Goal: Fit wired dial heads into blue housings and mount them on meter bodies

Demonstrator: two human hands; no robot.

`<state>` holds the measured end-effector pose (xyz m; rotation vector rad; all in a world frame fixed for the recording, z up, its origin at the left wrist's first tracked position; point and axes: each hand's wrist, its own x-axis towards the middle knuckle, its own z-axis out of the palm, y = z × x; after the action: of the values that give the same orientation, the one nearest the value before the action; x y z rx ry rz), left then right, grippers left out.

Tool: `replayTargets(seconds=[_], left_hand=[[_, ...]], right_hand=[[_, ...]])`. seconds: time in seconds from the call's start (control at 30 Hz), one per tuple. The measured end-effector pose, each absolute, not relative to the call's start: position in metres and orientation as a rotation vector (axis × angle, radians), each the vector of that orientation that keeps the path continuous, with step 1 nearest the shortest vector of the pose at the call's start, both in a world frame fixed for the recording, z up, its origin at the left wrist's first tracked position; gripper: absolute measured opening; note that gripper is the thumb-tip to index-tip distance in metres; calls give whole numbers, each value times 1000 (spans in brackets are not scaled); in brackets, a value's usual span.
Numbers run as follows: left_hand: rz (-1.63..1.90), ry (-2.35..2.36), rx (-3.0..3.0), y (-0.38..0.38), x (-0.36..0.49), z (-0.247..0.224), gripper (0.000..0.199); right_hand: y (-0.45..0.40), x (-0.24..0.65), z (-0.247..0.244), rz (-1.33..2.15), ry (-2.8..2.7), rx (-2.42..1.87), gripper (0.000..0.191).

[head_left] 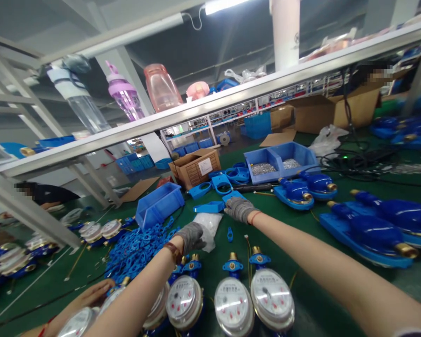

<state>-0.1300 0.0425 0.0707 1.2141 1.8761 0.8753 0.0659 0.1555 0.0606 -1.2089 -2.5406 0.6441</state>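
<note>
My left hand (191, 238), in a grey glove, is closed at the edge of a crumpled clear plastic bag (210, 227); its fingertips are partly hidden. Up and to the right, my right hand (239, 208), also gloved, has its fingers curled on a blue plastic part (234, 195). Another flat blue part (209, 207) lies just left of it. A small blue tag (230, 234) rests on the green table (266, 224). Below my hands stand round water meters (233, 304) with white dials and brass ends.
Loose small blue pieces (136, 248) are heaped beside a blue bin (159, 203). A divided bin (280, 161) holds metal bits. Blue meter bodies (372, 224) lie at right. Another person's bare hand (96, 291) reaches in at lower left. A shelf (196, 108) crosses above.
</note>
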Motion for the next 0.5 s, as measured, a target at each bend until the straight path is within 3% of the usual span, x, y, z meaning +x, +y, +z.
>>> replayTargets(seconds=[0.3,0.5], left_hand=[[492,2363,1518,24,-95,107,19],[493,2072,1796,-70,-27,113,50]], right_hand=[[162,108,55,364,-2622,-1387,26],[127,159,73,296,-2468,-1250,27]])
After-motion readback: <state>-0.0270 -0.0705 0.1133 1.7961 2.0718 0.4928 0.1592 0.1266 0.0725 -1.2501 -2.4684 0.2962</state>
